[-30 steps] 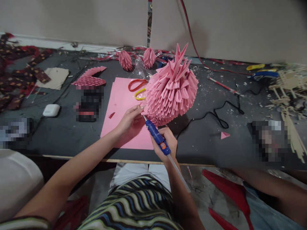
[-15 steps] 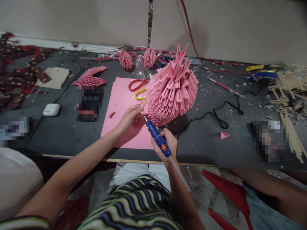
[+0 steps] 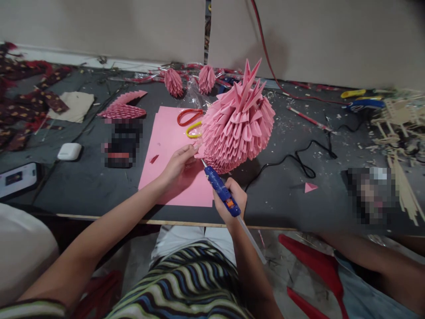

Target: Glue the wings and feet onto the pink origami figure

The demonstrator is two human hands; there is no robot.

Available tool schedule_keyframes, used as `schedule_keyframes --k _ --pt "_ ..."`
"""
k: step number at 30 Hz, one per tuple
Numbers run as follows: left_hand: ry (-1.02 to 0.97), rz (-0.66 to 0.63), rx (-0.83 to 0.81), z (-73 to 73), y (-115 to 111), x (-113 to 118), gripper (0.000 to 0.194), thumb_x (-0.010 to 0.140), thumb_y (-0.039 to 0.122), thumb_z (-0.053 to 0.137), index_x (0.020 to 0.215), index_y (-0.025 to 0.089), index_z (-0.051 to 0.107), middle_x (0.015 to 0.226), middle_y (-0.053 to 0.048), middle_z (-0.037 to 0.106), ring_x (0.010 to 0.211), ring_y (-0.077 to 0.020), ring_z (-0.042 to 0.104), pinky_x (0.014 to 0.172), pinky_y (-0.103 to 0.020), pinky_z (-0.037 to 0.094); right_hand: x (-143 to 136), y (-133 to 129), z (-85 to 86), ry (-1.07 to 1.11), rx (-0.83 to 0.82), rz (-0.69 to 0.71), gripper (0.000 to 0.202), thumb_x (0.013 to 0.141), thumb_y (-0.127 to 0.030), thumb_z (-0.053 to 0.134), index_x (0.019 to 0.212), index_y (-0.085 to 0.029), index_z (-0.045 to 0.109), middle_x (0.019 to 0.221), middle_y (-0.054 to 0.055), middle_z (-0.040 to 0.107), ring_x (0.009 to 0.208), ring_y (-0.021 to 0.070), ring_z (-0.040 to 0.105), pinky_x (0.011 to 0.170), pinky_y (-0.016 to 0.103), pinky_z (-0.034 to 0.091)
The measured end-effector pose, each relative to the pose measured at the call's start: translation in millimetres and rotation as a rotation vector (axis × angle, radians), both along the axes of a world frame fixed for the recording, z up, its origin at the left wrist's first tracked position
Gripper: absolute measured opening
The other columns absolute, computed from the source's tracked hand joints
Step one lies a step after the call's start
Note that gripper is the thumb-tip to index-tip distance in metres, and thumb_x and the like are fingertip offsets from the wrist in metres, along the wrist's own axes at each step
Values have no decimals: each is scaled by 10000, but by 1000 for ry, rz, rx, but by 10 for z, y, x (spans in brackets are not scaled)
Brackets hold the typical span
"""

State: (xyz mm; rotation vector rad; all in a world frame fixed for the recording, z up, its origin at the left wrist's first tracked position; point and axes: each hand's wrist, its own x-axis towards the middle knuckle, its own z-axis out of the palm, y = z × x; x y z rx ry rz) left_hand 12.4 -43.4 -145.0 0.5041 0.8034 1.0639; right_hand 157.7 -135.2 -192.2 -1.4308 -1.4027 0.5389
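My left hand (image 3: 182, 163) is closed in a pinch on a small pink folded paper piece (image 3: 198, 149), at the left side of a large model of folded pink paper (image 3: 237, 126). Spikes rise from the model's top. My right hand (image 3: 235, 198) is wrapped around a blue glue gun (image 3: 217, 184) with a clear glue stick (image 3: 250, 237) sticking out of its rear. The nozzle points up and left, close to my left fingertips; whether it touches the paper I cannot tell. Pink sheets (image 3: 162, 141) lie under my left hand.
Red-handled (image 3: 189, 117) and yellow loops (image 3: 193, 130) lie behind my left hand. Two small pink paper pieces of similar folding (image 3: 173, 83) stand at the back. A black cord (image 3: 295, 155) runs rightward. Wooden sticks (image 3: 403, 190), a phone (image 3: 20, 179) and a white case (image 3: 69, 151) are about.
The glue gun and my right hand have shifted slightly right and down. My left hand keeps its pinch beside the paper model, almost unmoved.
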Motion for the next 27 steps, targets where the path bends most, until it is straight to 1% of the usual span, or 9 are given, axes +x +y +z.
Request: schedule_keyframes --k 3,5,8,11,13,19,22,24,27 --pt "40 21 29 -32 21 -23 350 785 220 815 669 177 488 551 79 295 470 -48 293 474 -180 325 70 -36 62 21 53 105 184 817 -179 660 781 -237 489 753 -28 544 665 123 539 652 236 441" --pt "104 47 62 -42 43 -51 394 793 238 814 646 181 453 552 75 279 471 -52 284 470 -183 303 241 -113 129 -11 29 168 131 837 -188 668 822 -230 545 812 -3 618 731 134 602 707 237 472" --pt "169 87 103 -44 82 -101 440 819 275 799 643 186 406 561 72 250 475 -58 266 474 -194 294 656 -236 264 -224 -125 139 98 840 -220 676 806 -225 584 764 -13 630 656 118 581 646 216 442" --pt "188 92 105 -55 116 -141 463 820 311 804 653 190 391 578 73 236 474 -60 237 459 -202 277 1057 -258 392 -440 -290 63 183 809 -256 654 694 -230 514 615 -46 545 541 108 489 552 217 369" --pt "184 72 88 -71 130 -155 466 816 318 809 654 195 389 580 72 236 474 -63 243 466 -202 298 1214 -211 443 -508 -386 90 197 779 -281 628 666 -236 474 581 -45 519 519 117 470 532 223 350" --pt "197 105 112 -86 144 -148 453 809 310 819 635 194 416 560 69 262 469 -63 275 470 -211 305 1289 -117 437 -641 -495 129 165 722 -338 605 723 -249 466 638 -18 550 525 147 472 525 250 299" --pt "207 140 145 -69 139 -145 447 803 289 827 618 185 433 560 69 288 463 -52 279 466 -208 296 1319 -146 426 -661 -484 60 146 755 -325 597 723 -245 479 641 -18 551 533 144 473 529 253 288" --pt "217 157 168 -57 130 -145 436 800 277 833 611 176 453 577 63 335 466 -43 285 463 -198 289 1347 -174 434 -614 -443 15 151 757 -313 617 707 -239 496 626 -24 544 530 135 466 534 252 313" --pt "194 156 171 -37 114 -141 428 787 281 846 605 173 473 599 56 398 463 -37 285 459 -190 286 1375 -223 474 -391 -324 -24 209 774 -326 678 685 -230 514 602 -34 528 543 125 483 565 247 396"
